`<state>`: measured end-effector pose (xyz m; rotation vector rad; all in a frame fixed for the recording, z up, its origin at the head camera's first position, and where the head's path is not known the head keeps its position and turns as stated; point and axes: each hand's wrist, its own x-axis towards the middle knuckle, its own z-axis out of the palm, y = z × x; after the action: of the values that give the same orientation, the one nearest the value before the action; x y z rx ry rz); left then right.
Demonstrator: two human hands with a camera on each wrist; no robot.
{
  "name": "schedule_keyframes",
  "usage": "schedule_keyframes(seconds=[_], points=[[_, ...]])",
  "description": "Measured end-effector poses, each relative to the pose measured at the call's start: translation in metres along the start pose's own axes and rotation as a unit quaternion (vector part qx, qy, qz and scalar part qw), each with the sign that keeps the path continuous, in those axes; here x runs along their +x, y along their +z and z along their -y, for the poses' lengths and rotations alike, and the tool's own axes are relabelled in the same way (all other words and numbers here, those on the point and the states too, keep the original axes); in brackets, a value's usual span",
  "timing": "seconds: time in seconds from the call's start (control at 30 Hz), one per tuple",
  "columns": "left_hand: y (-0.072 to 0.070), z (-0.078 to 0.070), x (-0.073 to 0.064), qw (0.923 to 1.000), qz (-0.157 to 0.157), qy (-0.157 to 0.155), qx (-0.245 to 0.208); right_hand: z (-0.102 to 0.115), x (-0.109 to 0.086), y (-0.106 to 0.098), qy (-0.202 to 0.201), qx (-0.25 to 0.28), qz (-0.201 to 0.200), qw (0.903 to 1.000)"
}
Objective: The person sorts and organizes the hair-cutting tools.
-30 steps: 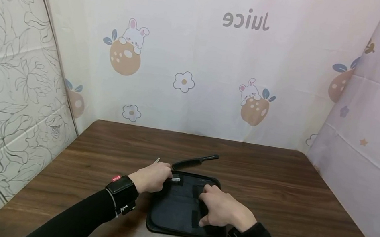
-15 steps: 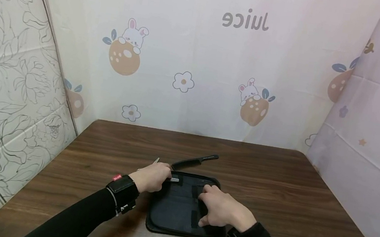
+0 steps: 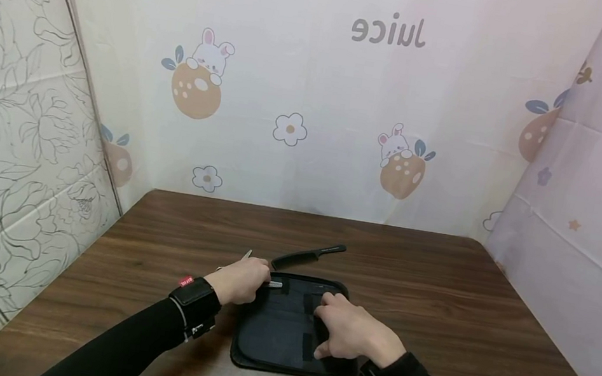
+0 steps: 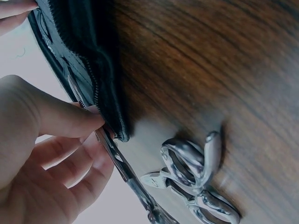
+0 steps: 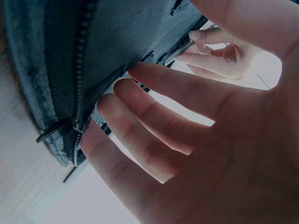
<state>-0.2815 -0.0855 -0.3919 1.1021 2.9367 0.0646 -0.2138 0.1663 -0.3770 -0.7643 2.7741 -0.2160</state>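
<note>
A black zip case (image 3: 274,338) lies unfolded on the table in the head view. My left hand (image 3: 241,281) is at its far left corner. Between thumb and fingers it pinches thinning scissors (image 4: 124,167), whose toothed tip lies over the case's zipped edge in the left wrist view. The scissors' handles run out of that view. My right hand (image 3: 358,334) rests on the case's right part, its fingertips touching the inside near a dark strap (image 3: 309,347). In the right wrist view those fingers (image 5: 145,144) are extended against the lining, with nothing seen gripped.
Beyond the case lies a black comb (image 3: 305,258) with a handle. A second pair of metal scissors (image 4: 212,151) lies on the wooden table (image 3: 426,283) beside my left hand. Printed cloth walls (image 3: 305,73) stand behind the table and at both sides.
Almost nothing differs. The toothed tip of the scissors at my left hand has shifted very slightly to the left; my right hand and the case keep their places.
</note>
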Motion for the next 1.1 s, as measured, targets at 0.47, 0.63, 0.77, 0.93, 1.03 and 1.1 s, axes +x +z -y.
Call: schedule_keyframes(seconds=[0.47, 0.63, 0.77, 0.93, 1.03, 1.1], points=[[0.0009, 0.0031, 0.0037, 1.0, 0.0, -0.003, 0.001, 0.0001, -0.0004, 0.0004, 0.001, -0.001, -0.001, 1.0], [0.0013, 0.0023, 0.0044, 0.9999, 0.007, -0.007, 0.009, 0.0002, -0.0007, 0.001, -0.002, -0.003, -0.001, 1.0], [0.0013, 0.0017, 0.0051, 0.9999, 0.01, -0.01, 0.009, 0.0004, -0.0008, 0.0013, -0.001, -0.002, 0.0, 1.0], [0.0017, 0.0008, 0.006, 0.9998, 0.004, -0.012, 0.013, 0.0002, -0.0007, 0.0011, 0.001, -0.001, 0.0, 1.0], [0.0026, -0.0001, 0.0066, 0.9998, 0.0, -0.009, 0.016, 0.0003, -0.0007, 0.0007, 0.002, -0.002, 0.0, 1.0], [0.003, -0.0008, 0.0071, 0.9998, -0.002, -0.008, 0.016, 0.0003, -0.0006, 0.0005, 0.002, -0.002, 0.0, 1.0]])
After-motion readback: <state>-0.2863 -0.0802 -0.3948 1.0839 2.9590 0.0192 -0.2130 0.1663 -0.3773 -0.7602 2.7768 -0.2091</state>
